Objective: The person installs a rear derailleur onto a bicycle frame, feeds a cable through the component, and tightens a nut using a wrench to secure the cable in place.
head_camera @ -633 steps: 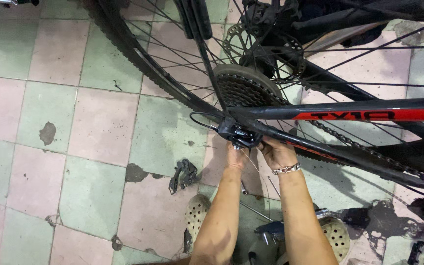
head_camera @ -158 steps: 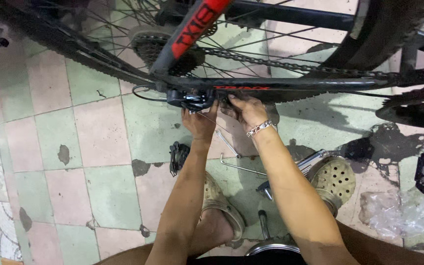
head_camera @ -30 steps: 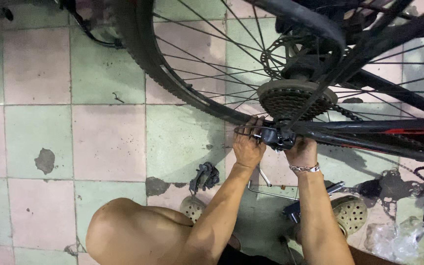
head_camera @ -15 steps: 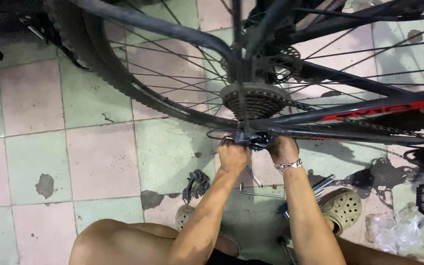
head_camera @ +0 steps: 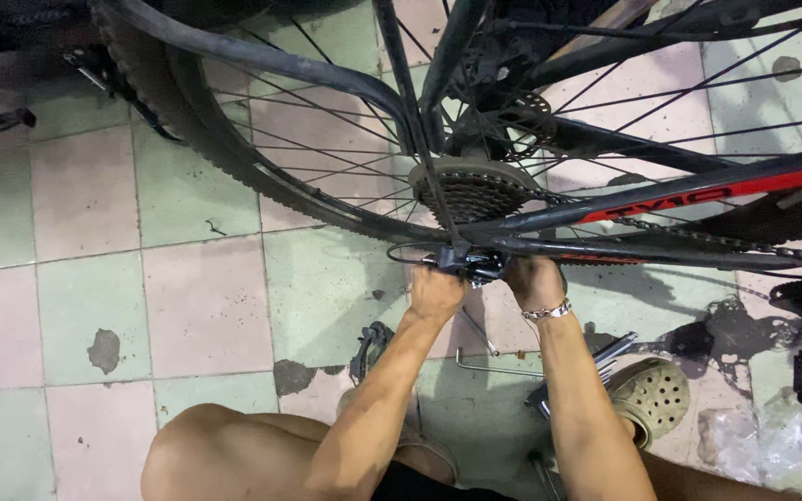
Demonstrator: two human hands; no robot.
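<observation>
My left hand (head_camera: 435, 292) and right hand (head_camera: 533, 281) are both closed on the rear derailleur (head_camera: 469, 263), which sits between them under the cassette (head_camera: 473, 192). Half a second ago they held the same spot: no shift, work ongoing. Beyond the grip, the rear wheel (head_camera: 234, 167); below it, a hex key (head_camera: 494, 362) on the floor.

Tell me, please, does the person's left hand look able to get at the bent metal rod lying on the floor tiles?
Probably yes: the rod lies uncovered just below the left hand, with only open floor between, though that hand is at the derailleur now.
</observation>
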